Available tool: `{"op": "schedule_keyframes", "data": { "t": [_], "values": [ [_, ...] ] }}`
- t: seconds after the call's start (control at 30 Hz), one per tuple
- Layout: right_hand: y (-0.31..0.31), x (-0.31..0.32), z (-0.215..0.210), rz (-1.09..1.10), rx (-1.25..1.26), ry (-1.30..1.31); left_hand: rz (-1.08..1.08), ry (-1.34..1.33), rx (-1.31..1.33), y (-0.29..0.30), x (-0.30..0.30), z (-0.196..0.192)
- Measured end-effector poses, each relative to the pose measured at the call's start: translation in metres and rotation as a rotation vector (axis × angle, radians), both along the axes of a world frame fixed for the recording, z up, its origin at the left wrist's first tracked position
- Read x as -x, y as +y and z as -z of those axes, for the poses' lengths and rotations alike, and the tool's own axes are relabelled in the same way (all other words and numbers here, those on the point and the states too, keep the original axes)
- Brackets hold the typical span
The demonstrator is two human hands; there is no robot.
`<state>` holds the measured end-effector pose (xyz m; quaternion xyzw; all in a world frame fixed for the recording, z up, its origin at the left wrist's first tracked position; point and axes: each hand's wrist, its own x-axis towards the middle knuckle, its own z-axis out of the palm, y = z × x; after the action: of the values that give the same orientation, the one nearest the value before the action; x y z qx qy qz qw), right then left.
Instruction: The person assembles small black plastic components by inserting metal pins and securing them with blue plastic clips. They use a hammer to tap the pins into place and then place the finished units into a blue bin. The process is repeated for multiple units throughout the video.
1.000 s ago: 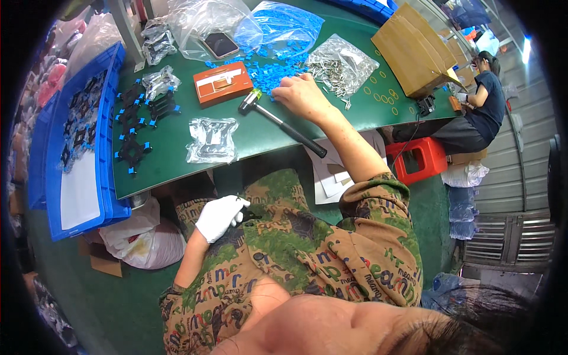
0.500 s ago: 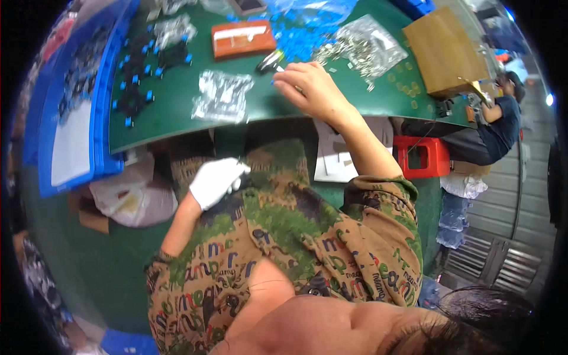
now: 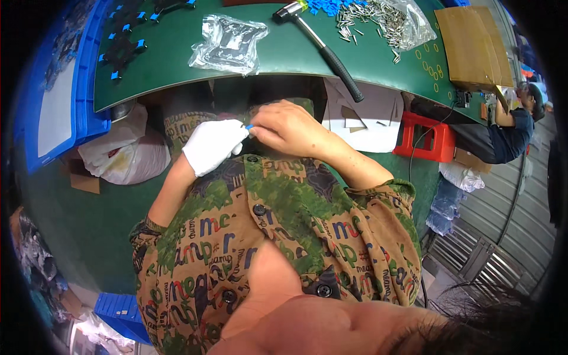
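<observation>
Blue crate (image 3: pixel 83 89), far left, against the counter's left end. White plastic bag (image 3: pixel 127 151), on the floor below the crate, with a cardboard scrap beside it. Green counter (image 3: pixel 284 56), across the top of the view. Black parts with blue caps (image 3: pixel 121 44), loose on the counter's left portion. Clear bag (image 3: pixel 228 42), crumpled, flat on the counter right of those parts. Left hand (image 3: pixel 213 145), in a white glove, held over the lap below the counter edge, fingers curled in a pinch on a small blue piece (image 3: pixel 249 126). Right hand (image 3: pixel 287 127), bare, directly beside the left and touching it, fingertips closed on the same blue piece; the piece sits between the two hands, mostly hidden. Hammer (image 3: pixel 319 44), head at the counter's top, black handle running down-right past the near edge. Metal pins (image 3: pixel 378 18), a loose heap by a clear bag, right of the hammer head. Cardboard box (image 3: pixel 473 44), at the counter's right end. Red stool (image 3: pixel 429 136), on the floor below. Another person (image 3: pixel 509 127), seated at far right.
</observation>
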<state>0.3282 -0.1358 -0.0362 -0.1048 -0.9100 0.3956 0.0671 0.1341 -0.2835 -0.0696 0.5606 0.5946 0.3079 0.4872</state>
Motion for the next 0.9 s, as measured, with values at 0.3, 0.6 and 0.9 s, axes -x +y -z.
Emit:
{"op": "schedule_keyframes", "data": {
  "t": [0.3, 0.6, 0.9],
  "values": [
    [0.021, 0.002, -0.014, -0.1, 0.103, -0.091, 0.079, 0.115, -0.06, 0.003, -0.006, -0.017],
    [0.022, 0.007, -0.012, -0.181, 0.086, -0.155, 0.163, 0.255, -0.149, 0.004, -0.006, -0.015],
    [0.019, 0.007, -0.019, -0.267, 0.035, -0.167, 0.262, 0.33, -0.238, -0.002, -0.005, -0.002]
  ]
}}
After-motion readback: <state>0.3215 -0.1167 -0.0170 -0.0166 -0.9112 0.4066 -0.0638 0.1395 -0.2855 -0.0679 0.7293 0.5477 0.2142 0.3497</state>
